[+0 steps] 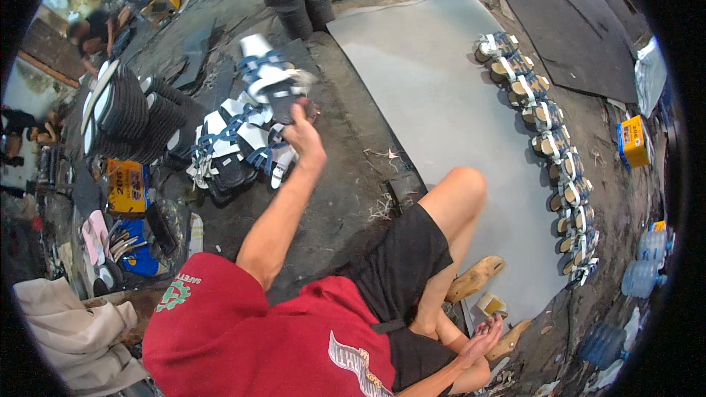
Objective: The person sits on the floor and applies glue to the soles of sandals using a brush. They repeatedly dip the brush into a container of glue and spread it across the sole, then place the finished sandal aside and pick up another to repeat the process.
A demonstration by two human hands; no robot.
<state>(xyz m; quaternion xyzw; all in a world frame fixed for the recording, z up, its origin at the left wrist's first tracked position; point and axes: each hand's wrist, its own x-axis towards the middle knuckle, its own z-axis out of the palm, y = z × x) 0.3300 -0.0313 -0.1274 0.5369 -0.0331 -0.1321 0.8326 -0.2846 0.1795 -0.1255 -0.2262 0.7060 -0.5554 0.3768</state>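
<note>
Head view shows the left hand stretched out over a pile of blue-and-white strapped sandals on the floor, its grip closed on one sandal held at the far edge of that pile. Just left of the pile stand stacks of dark soles. The right hand rests low beside the person's bent knee, well to the right of the pile, palm up with fingers loosely curled and nothing clearly in it; a wooden last lies just above it. Farther right of the pile, a grey sheet carries a curved row of finished sandals.

The held sandal looks pinched only at one end, so it could swing or slip from the fingers. The pile beneath is loose and tangled by its straps, so a dropped sandal, or a strap snagging, could pull others sliding off it
</note>
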